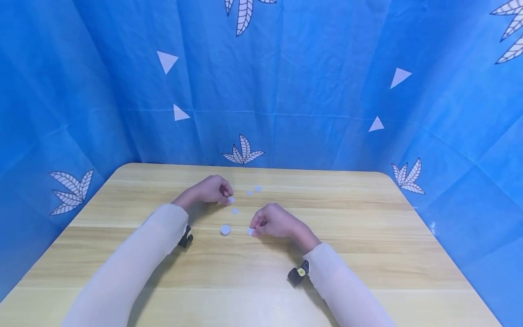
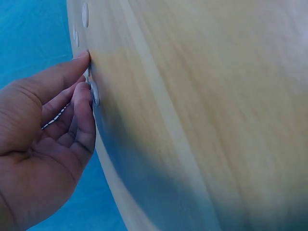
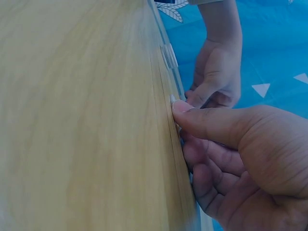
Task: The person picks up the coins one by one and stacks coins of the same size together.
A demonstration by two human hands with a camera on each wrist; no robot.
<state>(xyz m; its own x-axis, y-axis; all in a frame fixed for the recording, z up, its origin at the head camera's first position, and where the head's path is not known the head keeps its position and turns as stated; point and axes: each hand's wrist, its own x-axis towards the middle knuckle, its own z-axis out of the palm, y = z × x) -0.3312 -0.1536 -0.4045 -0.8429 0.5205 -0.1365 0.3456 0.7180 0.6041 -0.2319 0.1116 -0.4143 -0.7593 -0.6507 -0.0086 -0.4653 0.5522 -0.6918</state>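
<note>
The head view shows us the left hand [image 1: 208, 188] pinching one small disc [image 1: 231, 199] and the right hand [image 1: 273, 221] pinching a second disc [image 1: 250, 231], both at the fingertips. Only the left wrist view shows us the left palm, and the right wrist view sets the left hand beyond the right. Under both hands we see a wood-grain table [image 1: 253, 272]; beyond them hangs a blue cloth [image 1: 286, 68] with white leaves and triangles. The discs look white, round and flat; left of the right hand lies a thicker disc [image 1: 225, 230].
</note>
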